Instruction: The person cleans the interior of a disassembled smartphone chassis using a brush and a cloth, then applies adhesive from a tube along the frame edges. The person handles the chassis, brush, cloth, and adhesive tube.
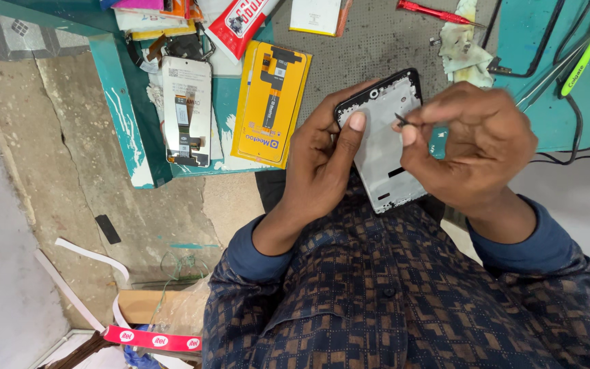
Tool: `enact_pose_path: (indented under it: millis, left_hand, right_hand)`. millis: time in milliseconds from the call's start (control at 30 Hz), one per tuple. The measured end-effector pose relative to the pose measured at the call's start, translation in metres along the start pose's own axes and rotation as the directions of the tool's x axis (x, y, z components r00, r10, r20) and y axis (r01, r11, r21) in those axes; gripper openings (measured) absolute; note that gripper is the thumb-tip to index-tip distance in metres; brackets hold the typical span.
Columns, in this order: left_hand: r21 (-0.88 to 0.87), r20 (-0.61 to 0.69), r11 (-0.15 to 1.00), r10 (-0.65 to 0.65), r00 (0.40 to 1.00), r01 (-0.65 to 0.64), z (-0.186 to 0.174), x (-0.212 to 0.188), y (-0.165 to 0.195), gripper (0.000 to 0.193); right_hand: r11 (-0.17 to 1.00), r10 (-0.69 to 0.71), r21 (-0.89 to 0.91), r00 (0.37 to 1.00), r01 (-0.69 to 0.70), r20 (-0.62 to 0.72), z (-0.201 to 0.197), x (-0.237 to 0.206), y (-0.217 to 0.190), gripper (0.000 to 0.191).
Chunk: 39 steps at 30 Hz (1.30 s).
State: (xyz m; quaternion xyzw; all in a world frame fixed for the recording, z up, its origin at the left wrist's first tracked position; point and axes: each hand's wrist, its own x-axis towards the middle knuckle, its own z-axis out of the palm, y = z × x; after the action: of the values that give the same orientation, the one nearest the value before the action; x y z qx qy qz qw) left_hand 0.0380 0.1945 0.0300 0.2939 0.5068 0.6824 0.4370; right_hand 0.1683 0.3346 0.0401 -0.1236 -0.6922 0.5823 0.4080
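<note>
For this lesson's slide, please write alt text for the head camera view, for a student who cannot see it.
A person's left hand holds a phone frame while the right hand pinches a small dark piece against its grey inner face. On the teal bench beyond lie two replacement screens, tweezers and a red-handled tool.

Your hands work just off the bench edge, where the grey mat (370,48) lies bare straight ahead of the phone frame (385,140). To your left, a yellow parts packet (271,102) and a loose phone screen (187,109) crowd the teal bench (114,89). To your right, tweezers (548,78), a green tool (588,48) and black cables (575,130) block the way.
</note>
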Motion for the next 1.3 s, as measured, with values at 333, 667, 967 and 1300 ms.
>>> enact_pose_path:
  millis: [333, 667, 967, 1300]
  left_hand:
    - [0.014, -0.017, 0.999, 0.033, 0.999, -0.033, 0.000, -0.004, -0.005, 0.032]
    - [0.006, -0.025, 1.000, 0.017, 1.000, -0.017, 0.006, -0.003, -0.011, 0.033]
    - [0.084, -0.035, 0.996, -0.004, 0.999, 0.006, 0.008, -0.003, -0.013, 0.033]
    - [0.002, -0.020, 1.000, -0.026, 0.999, 0.026, 0.008, -0.004, -0.007, 0.036]
  right_hand:
    - [0.990, 0.000, -0.139, 0.993, 0.017, 0.120, -0.004, 0.000, -0.002, 0.018]
    - [0.982, -0.034, -0.182, 0.998, 0.042, 0.045, -0.004, 0.002, -0.001, 0.012]
    - [0.503, -0.333, -0.696, 0.858, 0.512, 0.390, 0.002, 0.008, -0.009, 0.024]
    - [0.564, -0.337, -0.590, 0.813, 0.578, 0.475, 0.007, 0.012, -0.011, 0.029]
